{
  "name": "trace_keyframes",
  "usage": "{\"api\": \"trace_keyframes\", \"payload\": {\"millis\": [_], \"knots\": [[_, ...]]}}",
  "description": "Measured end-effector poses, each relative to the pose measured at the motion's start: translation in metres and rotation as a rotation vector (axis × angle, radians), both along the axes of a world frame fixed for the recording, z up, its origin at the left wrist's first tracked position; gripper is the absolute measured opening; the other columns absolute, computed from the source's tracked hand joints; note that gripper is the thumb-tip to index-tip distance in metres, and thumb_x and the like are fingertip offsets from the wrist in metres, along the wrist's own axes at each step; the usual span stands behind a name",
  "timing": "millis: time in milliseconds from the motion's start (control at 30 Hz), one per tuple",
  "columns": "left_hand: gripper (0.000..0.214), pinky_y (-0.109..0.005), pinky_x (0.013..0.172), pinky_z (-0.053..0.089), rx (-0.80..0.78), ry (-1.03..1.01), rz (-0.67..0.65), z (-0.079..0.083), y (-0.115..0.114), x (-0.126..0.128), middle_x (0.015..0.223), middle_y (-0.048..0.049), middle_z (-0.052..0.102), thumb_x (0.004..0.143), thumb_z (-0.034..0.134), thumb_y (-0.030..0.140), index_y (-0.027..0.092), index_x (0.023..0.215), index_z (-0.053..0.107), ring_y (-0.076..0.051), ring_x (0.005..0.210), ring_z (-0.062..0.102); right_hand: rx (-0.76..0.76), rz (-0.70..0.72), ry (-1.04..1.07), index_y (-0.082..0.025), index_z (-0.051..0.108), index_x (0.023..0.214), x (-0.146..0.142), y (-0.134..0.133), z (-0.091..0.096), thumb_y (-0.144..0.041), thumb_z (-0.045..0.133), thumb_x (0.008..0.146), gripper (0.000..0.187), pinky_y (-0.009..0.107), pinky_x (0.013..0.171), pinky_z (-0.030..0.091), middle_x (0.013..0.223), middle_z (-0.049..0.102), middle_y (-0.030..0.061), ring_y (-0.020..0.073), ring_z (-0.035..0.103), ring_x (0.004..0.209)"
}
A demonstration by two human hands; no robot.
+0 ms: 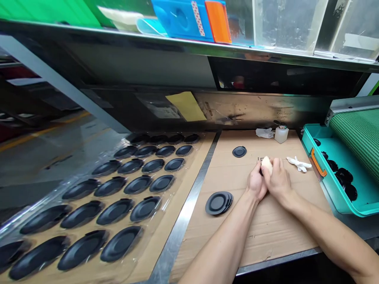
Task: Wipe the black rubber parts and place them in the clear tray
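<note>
Mostly cardboard covers the table [266,240]; at frame centre, the left hand [256,182] and right hand [276,182] press together around a pale wad [267,165], near a stack of black discs [218,203], below a yellow note [186,106].

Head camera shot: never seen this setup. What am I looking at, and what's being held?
This is one view from a camera worn on a person's head, looking forward and down at a workbench. The person's left hand and right hand meet over a brown cardboard sheet, closed together on a pale cream pad; its material is hard to tell. Nearby lie a stack of round black discs, a single round black disc, a clear plastic pump bottle and crumpled white gloves. To the left, a clear plastic tray holds rows of black discs. To the right, a teal plastic bin holds more black pieces.
</note>
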State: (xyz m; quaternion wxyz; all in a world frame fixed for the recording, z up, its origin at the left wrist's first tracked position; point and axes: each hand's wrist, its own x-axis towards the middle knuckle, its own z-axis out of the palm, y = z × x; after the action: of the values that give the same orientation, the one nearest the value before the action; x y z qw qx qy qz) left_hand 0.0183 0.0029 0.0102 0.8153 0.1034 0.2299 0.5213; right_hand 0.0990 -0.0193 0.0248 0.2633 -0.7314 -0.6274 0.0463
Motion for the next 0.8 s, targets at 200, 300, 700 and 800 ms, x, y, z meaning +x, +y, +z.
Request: {"api": "trace_keyframes", "payload": {"millis": [200,300,700,800], "knots": [[0.042,-0.036,0.108,0.049,-0.007,-0.033,0.002,0.001,0.008,-0.004,0.109,-0.0142,0.074,0.105,0.035,0.034,0.011,0.112,0.069,-0.024,0.116,0.067,0.010,0.144,0.099,-0.022,0.052,0.118,0.013,0.004,-0.004,-0.046,0.056,0.097,0.032,0.030,0.074,0.046,0.116,0.070,0.0097,0.0240,0.068,0.097],[0.042,-0.038,0.106,0.051,-0.039,-0.030,0.015,0.001,0.011,-0.005,0.110,-0.0146,0.074,0.105,0.034,0.034,0.011,0.108,0.068,-0.024,0.112,0.068,0.035,0.255,0.120,-0.024,0.055,0.115,0.022,0.004,-0.004,-0.042,0.051,0.099,0.024,0.030,0.077,0.047,0.115,0.071,0.0071,0.0234,0.069,0.097],[0.039,-0.046,0.103,0.052,0.021,0.073,-0.063,-0.002,0.006,-0.004,0.105,-0.0147,0.073,0.103,0.040,0.034,0.012,0.099,0.071,-0.027,0.108,0.068,-0.126,0.514,0.396,-0.020,0.071,0.088,0.051,0.007,0.016,-0.036,0.063,0.087,0.018,0.025,0.071,0.047,0.093,0.075,0.0014,0.0171,0.067,0.081],[0.041,-0.043,0.102,0.052,0.047,0.072,-0.052,-0.003,0.007,-0.004,0.101,-0.0147,0.073,0.104,0.038,0.034,0.010,0.096,0.071,-0.025,0.105,0.069,-0.026,0.436,0.364,-0.020,0.073,0.090,0.056,0.008,0.020,-0.035,0.061,0.089,0.019,0.028,0.080,0.048,0.100,0.076,0.0025,0.0178,0.068,0.089]]}}
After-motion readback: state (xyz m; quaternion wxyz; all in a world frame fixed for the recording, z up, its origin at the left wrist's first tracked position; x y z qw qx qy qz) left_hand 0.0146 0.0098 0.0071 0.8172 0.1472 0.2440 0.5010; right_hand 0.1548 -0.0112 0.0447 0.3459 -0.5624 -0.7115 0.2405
